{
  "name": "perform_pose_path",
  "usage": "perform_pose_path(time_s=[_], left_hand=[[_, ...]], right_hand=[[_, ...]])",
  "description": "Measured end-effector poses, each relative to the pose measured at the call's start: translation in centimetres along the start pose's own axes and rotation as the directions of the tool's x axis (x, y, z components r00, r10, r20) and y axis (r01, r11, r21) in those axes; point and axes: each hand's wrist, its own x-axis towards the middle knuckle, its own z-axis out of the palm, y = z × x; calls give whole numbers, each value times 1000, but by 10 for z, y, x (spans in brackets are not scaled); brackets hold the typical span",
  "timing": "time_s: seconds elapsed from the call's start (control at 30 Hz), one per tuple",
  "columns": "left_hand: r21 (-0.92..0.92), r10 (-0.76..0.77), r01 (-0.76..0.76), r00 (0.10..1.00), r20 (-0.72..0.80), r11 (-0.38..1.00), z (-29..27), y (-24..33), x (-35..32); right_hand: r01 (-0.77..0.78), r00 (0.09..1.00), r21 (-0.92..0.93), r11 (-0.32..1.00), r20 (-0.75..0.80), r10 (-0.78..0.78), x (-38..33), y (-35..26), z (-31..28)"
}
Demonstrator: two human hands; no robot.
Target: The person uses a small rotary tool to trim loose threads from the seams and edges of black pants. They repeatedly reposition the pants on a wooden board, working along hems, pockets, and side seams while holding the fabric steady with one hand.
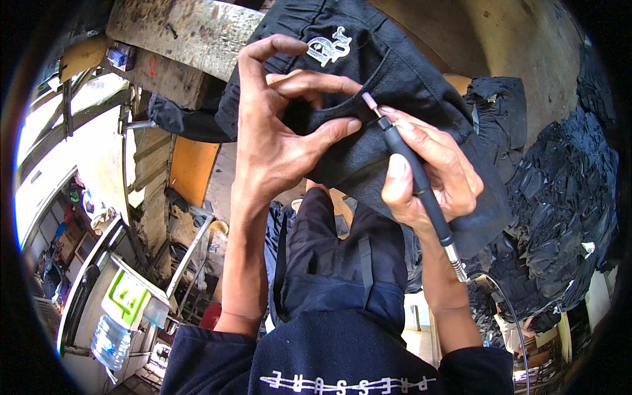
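A black denim garment (pixel 421 85) with a curved pocket opening and a white embroidered motif (pixel 329 47) is spread in front of me. My left hand (pixel 276 125) is on it, thumb and a bent finger gripping the cloth by the pocket edge while the index finger curls up off it. In my right hand (pixel 438 174) is a slim black rotary tool (pixel 415 164), held like a pen. Its pinkish grinding tip (pixel 369 101) is at the pocket edge, close to my left fingertips; whether it touches the cloth I cannot tell.
From the tool's rear, a thin cable (pixel 503 303) runs down at the right. A big heap of dark garments (pixel 559 204) lies on the right. Worn wooden boards (pixel 184 33) stand at the upper left. A water jug (pixel 110 342) and a green-and-white container (pixel 125 296) are at the lower left.
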Motion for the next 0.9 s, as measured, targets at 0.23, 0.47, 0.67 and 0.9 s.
perform_pose_path(time_s=[0.23, 0.47, 0.67, 0.9], left_hand=[[26, 1, -1, 1000, 9, 1000, -1, 1, -1], [60, 10, -12, 1000, 25, 998, -3, 3, 0], [64, -18, 16, 1000, 20, 998, 0, 5, 0], [38, 1, -2, 1000, 18, 999, 2, 5, 1]], right_hand=[[-30, 1000, -9, 1000, 3, 30, -1, -1, -1], [-83, 996, -1, 997, -46, 83, -2, -1, 2], [-113, 992, -24, 993, -62, 112, -2, -1, 1], [-156, 985, -42, 987, -76, 152, -3, -2, 1]])
